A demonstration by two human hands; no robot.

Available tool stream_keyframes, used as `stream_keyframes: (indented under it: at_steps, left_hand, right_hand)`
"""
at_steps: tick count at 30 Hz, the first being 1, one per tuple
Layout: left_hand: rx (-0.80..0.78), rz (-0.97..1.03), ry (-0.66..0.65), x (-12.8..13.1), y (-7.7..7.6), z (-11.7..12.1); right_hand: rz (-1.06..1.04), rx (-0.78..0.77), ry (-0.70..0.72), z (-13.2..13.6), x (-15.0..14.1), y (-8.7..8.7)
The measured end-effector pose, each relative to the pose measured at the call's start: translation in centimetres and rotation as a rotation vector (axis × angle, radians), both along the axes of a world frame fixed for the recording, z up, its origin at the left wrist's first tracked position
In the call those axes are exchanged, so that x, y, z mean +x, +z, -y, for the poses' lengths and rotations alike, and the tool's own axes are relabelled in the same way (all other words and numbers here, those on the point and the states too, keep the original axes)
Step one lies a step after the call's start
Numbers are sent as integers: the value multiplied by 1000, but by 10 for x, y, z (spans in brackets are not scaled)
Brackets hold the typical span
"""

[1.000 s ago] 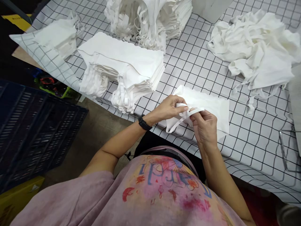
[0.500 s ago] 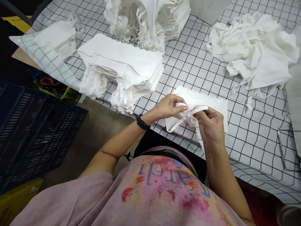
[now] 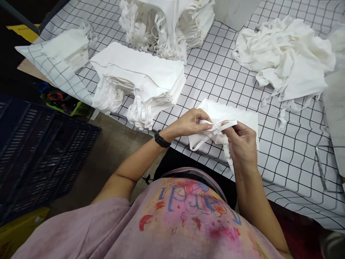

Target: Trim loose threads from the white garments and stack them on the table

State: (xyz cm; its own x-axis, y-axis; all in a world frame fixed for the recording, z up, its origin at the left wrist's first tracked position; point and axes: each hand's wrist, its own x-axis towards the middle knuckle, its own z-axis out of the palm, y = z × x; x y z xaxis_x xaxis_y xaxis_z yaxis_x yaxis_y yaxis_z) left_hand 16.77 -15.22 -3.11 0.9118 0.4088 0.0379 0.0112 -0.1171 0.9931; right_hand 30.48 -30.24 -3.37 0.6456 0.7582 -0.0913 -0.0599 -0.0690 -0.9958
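A white camisole [image 3: 237, 112] lies flat near the table's front edge, one thin shoulder strap [image 3: 202, 141] raised in a loop. My left hand [image 3: 192, 124] pinches that strap between thumb and forefinger, close to a small fitting too fine to make out. Just to the right, my right hand [image 3: 242, 144] has its fingers closed on the same strap, whose looped end sticks up past the fingertips. The other strap hangs down beside my right wrist, over the table edge.
A neat stack of white camisoles [image 3: 145, 68] stands to the left, with a taller stack [image 3: 194, 25] behind it. A loose heap of white garments [image 3: 285, 54] lies at right. Blue crates [image 3: 43, 154] stand left of the grid-patterned tablecloth [image 3: 212, 72]. A bent metal wire [image 3: 320, 167] sits at right.
The view has shifted slightly. Both hands keep their hold on the strap, with only small finger movements near the fitting.
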Motion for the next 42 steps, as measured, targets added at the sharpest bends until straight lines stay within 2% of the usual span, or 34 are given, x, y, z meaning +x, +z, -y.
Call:
stream_keyframes:
  at_steps: [4,11,19,29,42]
  left_hand:
    - [-90,9,-12,-1,3,2]
    - [-143,16,-3,-2,0,6]
    - [-214,-21,-1,-2,1,7]
    - [-266,12,37,-1,-8,7]
    - [-158,-46,68,-1,-6,9]
  right_hand:
    - [-89,11,26,-2,3,1]
    - [-204,-13,82,-3,7,1]
    - [-213,-40,123,-5,5,3]
    - [-180,-54,128,-13,8,2]
    - [-75,-45,83,-7,2,8]
